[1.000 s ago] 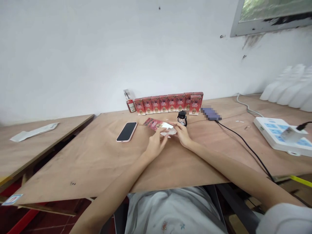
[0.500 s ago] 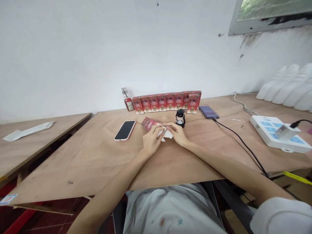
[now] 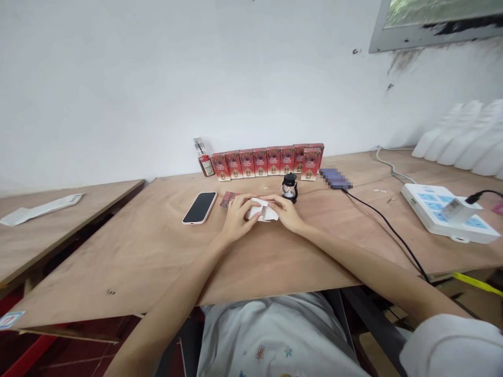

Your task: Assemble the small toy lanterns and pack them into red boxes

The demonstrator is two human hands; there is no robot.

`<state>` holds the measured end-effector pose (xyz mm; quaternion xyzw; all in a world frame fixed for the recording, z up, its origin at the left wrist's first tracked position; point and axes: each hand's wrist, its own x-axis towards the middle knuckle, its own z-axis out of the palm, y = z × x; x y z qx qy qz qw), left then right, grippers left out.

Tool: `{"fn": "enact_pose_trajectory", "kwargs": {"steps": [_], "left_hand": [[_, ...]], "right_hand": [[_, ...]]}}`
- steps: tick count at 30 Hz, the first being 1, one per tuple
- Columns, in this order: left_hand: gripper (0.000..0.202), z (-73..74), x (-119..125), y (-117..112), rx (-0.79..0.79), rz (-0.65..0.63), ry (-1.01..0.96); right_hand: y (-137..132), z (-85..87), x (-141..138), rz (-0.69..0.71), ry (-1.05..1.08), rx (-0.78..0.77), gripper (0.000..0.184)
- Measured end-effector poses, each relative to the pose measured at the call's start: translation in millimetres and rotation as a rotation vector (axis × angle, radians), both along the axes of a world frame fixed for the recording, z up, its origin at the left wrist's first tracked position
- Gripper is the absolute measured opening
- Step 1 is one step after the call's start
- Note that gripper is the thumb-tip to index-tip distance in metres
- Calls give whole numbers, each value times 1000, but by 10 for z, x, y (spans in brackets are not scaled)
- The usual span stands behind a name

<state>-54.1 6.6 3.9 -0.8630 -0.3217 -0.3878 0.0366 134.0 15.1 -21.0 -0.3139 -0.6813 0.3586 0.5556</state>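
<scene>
Both hands are at a small folding carton (image 3: 268, 212) near the middle of the table, its white flaps facing me. My left hand (image 3: 237, 215) is curled round its left side, thumb at the white card. Beyond that hand pokes out a red printed end (image 3: 228, 198); I cannot tell for certain if it belongs to the same carton. My right hand (image 3: 288, 213) grips the right side of the card, fingers bent at the far edge. Just behind it stands a small black lantern (image 3: 290, 187) with a clear body.
A row of red printed boxes (image 3: 260, 162) lines the wall, with a small packaged bottle (image 3: 204, 159) at its left. A phone (image 3: 199, 208) lies left of my hands. To the right are a blurred purple object (image 3: 336, 178), a black cable and a white power strip (image 3: 444, 212).
The carton has turned and its white inside opens more towards me. Less of the red print shows at the left. My hands have shifted slightly round it.
</scene>
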Motion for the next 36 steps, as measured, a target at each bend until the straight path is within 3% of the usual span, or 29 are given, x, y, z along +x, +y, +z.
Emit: {"fn": "enact_pose_trajectory", "kwargs": {"steps": [5,8,10,16,22,28,36], "left_hand": [[22,14,-9,-9,48,44,13],[56,34,-32,-17,62,28,89],[68,41,-48,-21,84,44,109],[41,69,-55,-56,137,45,5],[26,63,-24,-69,144,132,-83],[24,60,-16,-108,168,169,-133],[32,19,-57,-51,296,32,-81]], "right_hand": [[-54,8,-33,-10,38,-10,29],[-72,16,-32,3,52,-21,26],[-94,27,-33,63,45,-14,28],[-198,98,-71,173,116,19,41],[-205,116,-71,253,213,-120,25],[-193,142,-97,302,280,-200,43],[-166,126,-112,273,271,-163,25]]}}
